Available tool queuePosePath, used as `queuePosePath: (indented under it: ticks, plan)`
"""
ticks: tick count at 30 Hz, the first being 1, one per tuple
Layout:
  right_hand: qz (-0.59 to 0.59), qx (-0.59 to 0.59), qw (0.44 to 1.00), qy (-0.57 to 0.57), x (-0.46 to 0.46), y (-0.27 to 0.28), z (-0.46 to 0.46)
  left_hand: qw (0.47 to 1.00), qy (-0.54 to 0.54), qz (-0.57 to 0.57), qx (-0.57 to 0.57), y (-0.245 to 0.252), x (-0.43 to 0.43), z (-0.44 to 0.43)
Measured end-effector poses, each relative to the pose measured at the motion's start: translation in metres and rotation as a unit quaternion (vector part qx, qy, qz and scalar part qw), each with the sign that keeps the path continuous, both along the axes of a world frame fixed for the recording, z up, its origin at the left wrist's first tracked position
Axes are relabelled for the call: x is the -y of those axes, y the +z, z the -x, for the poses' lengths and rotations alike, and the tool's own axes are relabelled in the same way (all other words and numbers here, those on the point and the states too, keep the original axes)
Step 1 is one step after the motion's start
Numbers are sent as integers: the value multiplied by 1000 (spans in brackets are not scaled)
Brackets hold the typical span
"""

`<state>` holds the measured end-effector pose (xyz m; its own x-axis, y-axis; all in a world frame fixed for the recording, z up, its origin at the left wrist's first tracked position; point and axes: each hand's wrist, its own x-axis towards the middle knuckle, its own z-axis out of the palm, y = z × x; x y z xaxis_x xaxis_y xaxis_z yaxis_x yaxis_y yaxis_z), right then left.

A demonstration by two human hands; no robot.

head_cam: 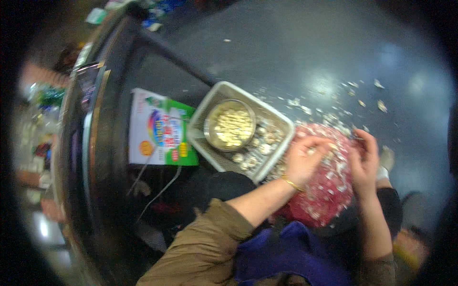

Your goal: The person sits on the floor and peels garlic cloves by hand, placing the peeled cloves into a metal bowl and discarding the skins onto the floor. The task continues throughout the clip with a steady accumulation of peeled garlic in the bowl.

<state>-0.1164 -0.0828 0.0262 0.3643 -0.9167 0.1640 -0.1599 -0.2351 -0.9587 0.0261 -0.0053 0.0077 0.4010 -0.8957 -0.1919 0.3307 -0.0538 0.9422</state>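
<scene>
My left hand (307, 157) pinches a small pale piece, seemingly a garlic clove, between thumb and fingertips over a red mesh bag (311, 200) strewn with garlic skins. On the bag's right side, my right hand (365, 161) has its fingers curled; whether it holds anything is unclear. Left of the bag is a light grey plastic basket (275, 111). Inside it stand a round metal bowl (206, 125) of peeled garlic cloves (233, 128) and, around the bowl, several loose garlic bulbs (265, 149).
A white and green printed box (143, 125) lies left of the basket, near a white cord (161, 193). Garlic skins (304, 109) litter the dark floor (343, 46). A black frame (175, 60) and shelving edge border the left; a foot (386, 161) is at the right.
</scene>
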Motion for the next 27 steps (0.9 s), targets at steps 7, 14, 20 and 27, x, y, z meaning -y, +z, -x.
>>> queuePosePath:
  ticks: [7,14,20,27]
  plan:
    - [-174,123,971,107,-20,7,-3,999,-8,30,31,8,-8,7]
    - [-104,102,986,82,-20,10,-4,993,1,89,75,15,-8,12]
    - [-302,237,914,134,-26,14,-2,937,-7,192,293,21,-8,4]
    - [-392,310,862,84,-37,7,-14,870,-32,251,422,22,-8,7]
